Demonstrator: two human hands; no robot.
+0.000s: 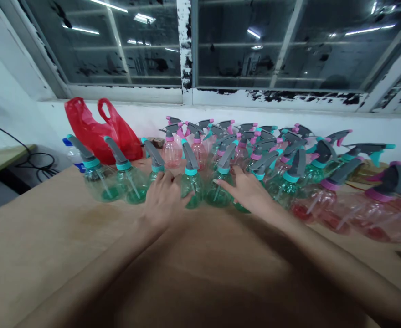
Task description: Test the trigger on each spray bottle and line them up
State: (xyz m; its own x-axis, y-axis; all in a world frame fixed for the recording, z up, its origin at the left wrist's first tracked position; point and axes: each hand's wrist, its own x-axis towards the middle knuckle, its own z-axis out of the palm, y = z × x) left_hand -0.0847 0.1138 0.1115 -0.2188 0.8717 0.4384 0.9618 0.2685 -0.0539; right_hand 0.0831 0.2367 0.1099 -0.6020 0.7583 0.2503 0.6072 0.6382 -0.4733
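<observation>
My left hand [164, 196] reaches in among the front row of green spray bottles. Its thumb lies across the front of one clear green spray bottle [190, 187], and its other fingers bend down at that bottle's left side, their tips hidden. To the right, my right hand [248, 189] is at another green spray bottle [217, 193]. The thumb is on the front of that bottle and the index finger passes round its right side. Both bottles stand upright on the table, with grey trigger heads and teal collars. A further green spray bottle [156, 160] is partly behind my left hand.
More green bottles [132, 189] stand at the left, and pink spray bottles [378, 218] at the right. Several rows crowd behind, up to the wall. A red plastic bag [118, 132] and a blue-capped bottle [73, 152] are at the back left. Black cable [45, 159] hangs beyond the table [50, 237].
</observation>
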